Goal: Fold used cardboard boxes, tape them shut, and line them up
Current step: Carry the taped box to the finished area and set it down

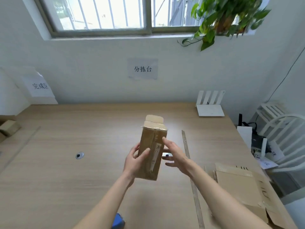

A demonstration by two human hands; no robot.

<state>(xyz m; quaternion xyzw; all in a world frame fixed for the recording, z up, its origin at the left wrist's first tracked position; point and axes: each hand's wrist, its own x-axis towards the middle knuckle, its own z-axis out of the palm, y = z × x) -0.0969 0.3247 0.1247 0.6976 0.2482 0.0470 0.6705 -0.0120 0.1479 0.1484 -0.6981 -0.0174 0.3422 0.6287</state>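
Note:
A small brown cardboard box (151,151) is held up above the middle of the wooden table (69,171), its long side pointing away from me. Its far end flap stands open, and old tape and a label strip run along its top face. My left hand (135,162) grips the box from the left, thumb on top and fingers behind it. My right hand (175,154) is at the box's right side with fingers straight, the index finger touching the top face. A stack of flattened cardboard boxes (239,185) lies at the table's right front.
A long strip (189,162) marks the table right of my hands. A white router (210,104) stands at the back right; white chairs (283,129) sit beyond the right edge. Small boxes (8,128) rest at the far left. A blue object (118,221) lies near the front edge.

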